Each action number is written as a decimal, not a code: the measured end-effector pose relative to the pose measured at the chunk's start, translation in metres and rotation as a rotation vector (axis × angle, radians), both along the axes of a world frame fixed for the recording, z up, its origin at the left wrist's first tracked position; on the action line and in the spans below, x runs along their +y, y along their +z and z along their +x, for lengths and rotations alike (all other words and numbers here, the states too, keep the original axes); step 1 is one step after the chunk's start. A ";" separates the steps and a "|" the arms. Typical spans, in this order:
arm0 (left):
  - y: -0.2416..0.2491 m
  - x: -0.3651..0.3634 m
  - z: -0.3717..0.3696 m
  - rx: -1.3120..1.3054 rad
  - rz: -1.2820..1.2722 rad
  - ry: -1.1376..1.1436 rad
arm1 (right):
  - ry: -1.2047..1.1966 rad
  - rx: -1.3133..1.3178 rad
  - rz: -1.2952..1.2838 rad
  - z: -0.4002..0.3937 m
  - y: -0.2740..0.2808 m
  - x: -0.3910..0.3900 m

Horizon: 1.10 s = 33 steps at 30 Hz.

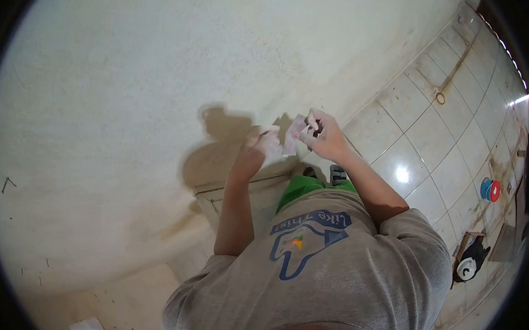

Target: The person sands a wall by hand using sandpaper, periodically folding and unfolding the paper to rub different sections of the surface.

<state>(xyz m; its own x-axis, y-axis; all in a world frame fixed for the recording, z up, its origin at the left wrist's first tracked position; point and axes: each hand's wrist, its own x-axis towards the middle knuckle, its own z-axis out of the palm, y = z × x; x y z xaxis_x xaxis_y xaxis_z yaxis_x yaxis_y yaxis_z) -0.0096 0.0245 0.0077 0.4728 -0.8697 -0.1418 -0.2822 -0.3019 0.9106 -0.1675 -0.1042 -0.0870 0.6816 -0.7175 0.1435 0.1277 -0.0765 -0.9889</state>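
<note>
Both hands grip thin wrapper.

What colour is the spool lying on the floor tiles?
The spool is blue and red, seen in the head view.

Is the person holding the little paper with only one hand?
No, both the left hand and the right hand pinch the small paper piece in front of the wall.

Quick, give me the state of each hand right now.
Left hand: raised near the wall, touching the small pale packet; grip cannot be told.
Right hand: closed, pinching the packet's other edge.
</note>
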 end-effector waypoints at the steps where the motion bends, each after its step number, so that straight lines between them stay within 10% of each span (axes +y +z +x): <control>1: -0.004 -0.002 0.000 0.027 0.027 -0.091 | 0.024 0.067 -0.164 -0.002 0.005 0.004; 7: -0.026 -0.006 0.011 0.200 0.213 -0.437 | 0.279 0.111 -0.133 -0.022 0.042 -0.002; 20: -0.071 -0.005 0.016 -0.052 0.218 -0.115 | 0.275 0.245 -0.469 -0.007 0.045 0.012; 33: -0.015 -0.013 0.002 0.095 0.246 -0.096 | 0.375 0.106 -0.322 -0.012 0.049 -0.008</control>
<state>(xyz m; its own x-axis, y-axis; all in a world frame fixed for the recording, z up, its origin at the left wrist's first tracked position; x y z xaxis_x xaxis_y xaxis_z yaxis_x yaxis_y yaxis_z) -0.0079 0.0111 -0.0078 0.3642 -0.8440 -0.3937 -0.2375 -0.4929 0.8371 -0.1798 -0.1124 -0.0382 0.9069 -0.3510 0.2332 0.1050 -0.3478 -0.9317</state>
